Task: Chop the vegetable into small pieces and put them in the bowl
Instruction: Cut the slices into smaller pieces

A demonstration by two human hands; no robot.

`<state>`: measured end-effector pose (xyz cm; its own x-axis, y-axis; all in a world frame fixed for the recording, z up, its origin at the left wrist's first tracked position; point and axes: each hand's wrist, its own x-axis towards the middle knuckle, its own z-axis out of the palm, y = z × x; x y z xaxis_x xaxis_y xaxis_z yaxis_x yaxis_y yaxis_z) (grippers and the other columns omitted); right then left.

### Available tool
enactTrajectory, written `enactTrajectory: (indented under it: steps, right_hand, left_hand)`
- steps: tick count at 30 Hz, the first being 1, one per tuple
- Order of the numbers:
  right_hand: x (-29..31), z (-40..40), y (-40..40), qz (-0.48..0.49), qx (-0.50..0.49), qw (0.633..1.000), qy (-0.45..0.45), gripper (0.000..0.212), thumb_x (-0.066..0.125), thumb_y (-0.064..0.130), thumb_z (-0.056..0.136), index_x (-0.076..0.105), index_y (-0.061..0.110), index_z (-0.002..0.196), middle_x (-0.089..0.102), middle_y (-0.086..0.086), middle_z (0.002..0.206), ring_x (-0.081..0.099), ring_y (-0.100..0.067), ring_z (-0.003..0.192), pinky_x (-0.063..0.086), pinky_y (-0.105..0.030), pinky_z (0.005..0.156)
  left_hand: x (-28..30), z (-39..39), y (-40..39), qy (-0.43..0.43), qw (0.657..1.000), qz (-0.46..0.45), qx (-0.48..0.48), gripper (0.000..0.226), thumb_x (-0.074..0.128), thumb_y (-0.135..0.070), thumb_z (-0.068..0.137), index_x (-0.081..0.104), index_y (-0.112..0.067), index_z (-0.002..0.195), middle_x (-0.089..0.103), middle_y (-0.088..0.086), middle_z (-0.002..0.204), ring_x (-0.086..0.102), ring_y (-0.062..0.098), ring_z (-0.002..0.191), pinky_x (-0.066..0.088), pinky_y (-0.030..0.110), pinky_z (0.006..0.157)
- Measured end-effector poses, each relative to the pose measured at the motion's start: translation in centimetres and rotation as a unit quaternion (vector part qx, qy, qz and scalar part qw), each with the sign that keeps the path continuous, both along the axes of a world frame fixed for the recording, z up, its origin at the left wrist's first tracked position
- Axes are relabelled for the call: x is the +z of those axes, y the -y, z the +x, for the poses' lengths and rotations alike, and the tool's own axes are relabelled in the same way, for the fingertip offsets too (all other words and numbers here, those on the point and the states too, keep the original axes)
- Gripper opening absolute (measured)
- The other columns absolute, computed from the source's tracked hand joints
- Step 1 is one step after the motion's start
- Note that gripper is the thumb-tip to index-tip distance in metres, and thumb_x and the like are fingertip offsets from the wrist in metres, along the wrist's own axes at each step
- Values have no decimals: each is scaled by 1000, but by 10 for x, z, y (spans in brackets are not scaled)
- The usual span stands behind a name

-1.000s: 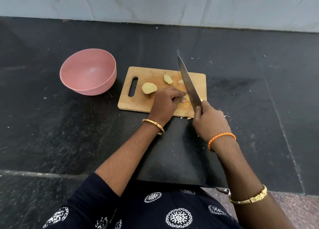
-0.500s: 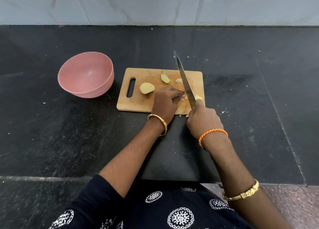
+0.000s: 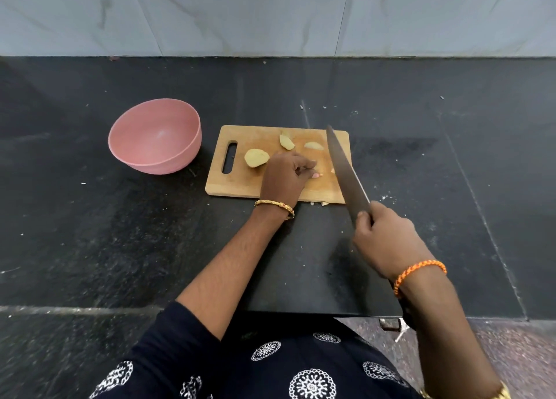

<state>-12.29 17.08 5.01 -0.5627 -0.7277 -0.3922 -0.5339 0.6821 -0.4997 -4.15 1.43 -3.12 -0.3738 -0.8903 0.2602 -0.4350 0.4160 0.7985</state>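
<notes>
A wooden cutting board (image 3: 240, 185) lies on the black counter with pale potato pieces on it: a half (image 3: 256, 157) near the handle slot, a wedge (image 3: 286, 142) and a slice (image 3: 313, 146) farther back. My left hand (image 3: 284, 177) rests curled on the board, fingers bent over a small piece that is mostly hidden. My right hand (image 3: 386, 240) grips the handle of a long knife (image 3: 346, 170), blade raised over the board's right edge, pointing away. The pink bowl (image 3: 156, 135) stands empty left of the board.
A grey marble wall (image 3: 270, 13) runs along the counter's far side. Small scraps (image 3: 324, 203) lie by the board's near edge. The counter's front edge (image 3: 316, 314) is just in front of my body, with a metal fitting (image 3: 394, 326) below it.
My right hand has pulled back toward me and to the right, lifting the knife off the piece to the board's right edge. My left hand stays on the board.
</notes>
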Motion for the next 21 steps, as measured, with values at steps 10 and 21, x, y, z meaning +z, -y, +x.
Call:
enactTrajectory:
  steps: [10, 21]
  right_hand:
    - [-21, 2, 43, -51, 35, 997, -46, 23, 35, 27, 97, 51, 11, 97, 61, -19, 94, 58, -37, 84, 51, -40, 77]
    - [-17, 14, 52, -5, 61, 994, -93, 22, 34, 21, 98, 44, 9, 113, 44, -13, 88, 53, -35, 84, 42, -37, 71]
  left_hand:
    - [6, 5, 4, -3, 999, 22, -27, 19, 73, -4, 74, 72, -1, 93, 72, 10, 89, 58, 8, 77, 39, -2, 70]
    - [5, 5, 5, -12, 999, 20, -24, 18, 74, -3, 72, 73, -1, 90, 72, 10, 85, 63, 13, 77, 43, 2, 70]
